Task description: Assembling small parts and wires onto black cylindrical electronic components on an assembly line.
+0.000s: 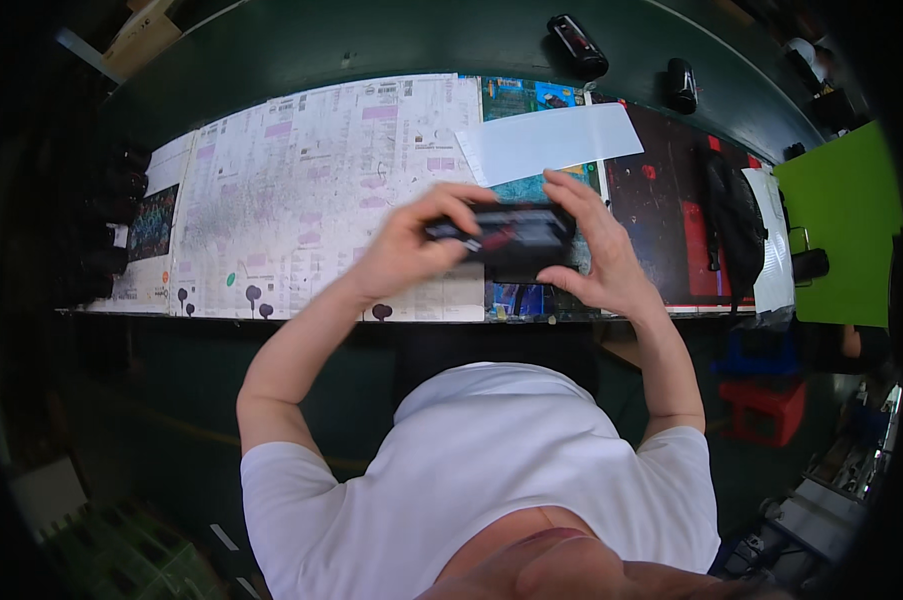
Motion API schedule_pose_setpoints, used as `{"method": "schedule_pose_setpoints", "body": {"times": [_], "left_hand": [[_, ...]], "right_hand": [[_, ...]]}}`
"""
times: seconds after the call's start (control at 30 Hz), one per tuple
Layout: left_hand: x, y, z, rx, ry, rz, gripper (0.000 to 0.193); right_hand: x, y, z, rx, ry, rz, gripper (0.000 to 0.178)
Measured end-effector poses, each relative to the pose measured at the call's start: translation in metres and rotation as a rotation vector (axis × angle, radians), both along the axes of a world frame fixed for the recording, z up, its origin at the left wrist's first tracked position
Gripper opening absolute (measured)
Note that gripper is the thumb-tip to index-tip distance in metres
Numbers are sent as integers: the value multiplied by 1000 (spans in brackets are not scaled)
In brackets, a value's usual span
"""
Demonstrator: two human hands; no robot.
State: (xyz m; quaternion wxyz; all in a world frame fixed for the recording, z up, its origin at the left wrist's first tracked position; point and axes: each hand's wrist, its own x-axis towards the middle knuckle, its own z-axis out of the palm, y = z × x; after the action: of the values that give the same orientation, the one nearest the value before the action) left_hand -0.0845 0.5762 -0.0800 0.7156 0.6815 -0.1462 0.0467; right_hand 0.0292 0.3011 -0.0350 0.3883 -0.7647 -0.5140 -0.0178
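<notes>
Hands (pixel 426 235) (pixel 606 250), two, one blurred black object (pixel 523 232) between

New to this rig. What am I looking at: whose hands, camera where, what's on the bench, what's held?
No robot here: a person works bare-handed. The one picture comes from a wide fisheye camera on their head, looking down, so straight edges bend near the rim.

The left hand grips a black rounded object, blurred. The right hand is open around its other end; contact is hard to tell.

On the bench lie a white printed covering and a pale sheet. Beyond them are a black cylinder and another black item.
</notes>
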Motion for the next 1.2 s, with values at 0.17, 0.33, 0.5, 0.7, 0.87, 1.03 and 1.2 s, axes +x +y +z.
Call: {"method": "schedule_pose_setpoints", "body": {"times": [0.17,0.33,0.5,0.7,0.87,1.03,1.2], "left_hand": [[-3,-57,1,471,-55,127,64],[6,-60,-9,775,-273,265,80],[12,-59,-8,684,-204,235,76],[9,-60,-10,703,-217,254,76],[4,-60,-10,705,-225,294,76],[10,-48,-17,556,-101,293,70],[32,-11,-37,378,184,573,52]], "right_hand": [[0,-42,-41,-138,187,-48,78],[3,-33,-53,-35,24,-80,79],[8,-34,-48,-85,-102,-70,82],[38,-34,-2,-328,38,137,68],[95,30,-22,-285,223,4,54],[129,88,-68,-306,-338,-97,46],[127,78,-74,-339,-270,-143,36]]}}
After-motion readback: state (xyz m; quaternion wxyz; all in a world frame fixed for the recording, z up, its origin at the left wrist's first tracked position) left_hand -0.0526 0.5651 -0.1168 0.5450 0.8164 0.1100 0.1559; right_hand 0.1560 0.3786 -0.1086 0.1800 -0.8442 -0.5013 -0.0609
